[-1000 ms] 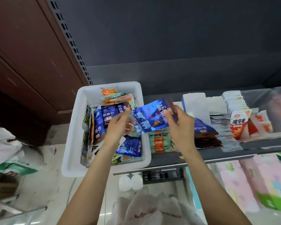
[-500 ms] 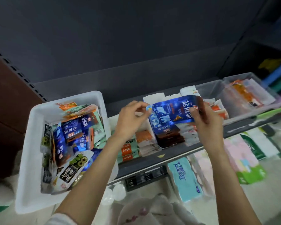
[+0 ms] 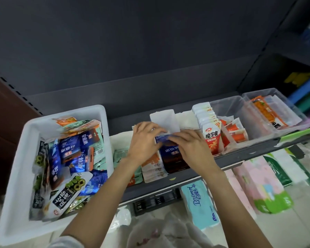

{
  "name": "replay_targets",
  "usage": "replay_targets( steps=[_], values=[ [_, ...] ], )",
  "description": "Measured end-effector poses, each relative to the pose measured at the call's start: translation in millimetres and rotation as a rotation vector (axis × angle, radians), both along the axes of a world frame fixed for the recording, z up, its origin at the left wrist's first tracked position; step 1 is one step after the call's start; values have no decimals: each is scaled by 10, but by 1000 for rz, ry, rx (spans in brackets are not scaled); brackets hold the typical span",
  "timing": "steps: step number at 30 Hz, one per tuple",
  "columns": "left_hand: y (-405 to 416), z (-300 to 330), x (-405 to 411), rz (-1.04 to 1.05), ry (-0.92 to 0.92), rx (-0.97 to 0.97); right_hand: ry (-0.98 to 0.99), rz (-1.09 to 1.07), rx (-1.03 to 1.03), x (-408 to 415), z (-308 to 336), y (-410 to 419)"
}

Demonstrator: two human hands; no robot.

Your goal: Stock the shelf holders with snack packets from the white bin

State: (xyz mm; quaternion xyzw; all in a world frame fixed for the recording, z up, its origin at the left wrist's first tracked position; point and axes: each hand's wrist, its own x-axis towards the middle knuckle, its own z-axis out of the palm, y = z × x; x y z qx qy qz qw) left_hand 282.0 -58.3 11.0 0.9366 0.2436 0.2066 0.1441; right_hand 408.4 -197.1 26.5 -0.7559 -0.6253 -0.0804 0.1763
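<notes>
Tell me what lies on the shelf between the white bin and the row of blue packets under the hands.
In the head view, between the white bin and the blue packets stand green packets and white-and-orange packets, partly hidden by the left hand.

Glossy foil snack packets [image 3: 75, 154] in a smooth white plastic bin [image 3: 16, 176]; matt dark metal shelf [image 3: 231, 158].

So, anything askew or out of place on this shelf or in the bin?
Mostly tidy. The packets in the white bin lie jumbled at all angles, unlike the neat upright rows on the shelf. Both hands, left and right, are on a blue packet. No spills or damage visible.
</notes>
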Motion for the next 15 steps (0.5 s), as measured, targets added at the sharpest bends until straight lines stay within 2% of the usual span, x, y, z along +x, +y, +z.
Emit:
replay_targets(
  steps=[3, 8, 10, 12, 15],
  values=[
    [-29, -42, -78, -48, 109, 5, -35, -56, -14, 43, -9, -31],
    [-87, 5, -193, -145, 327, -83, -11, -32, -212, 36, -78, -76],
    [-79, 36, -297, -150, 261, -113, 58, -20, -178, 15, -30, -103],
    [-54, 70, -486, -100, 91, -151, 107, -7, -106, -36, 72, -121],
    [-39, 139, -939, 112, -149, -179, 277, 38, -3, -237, 246, -53]
  ],
)
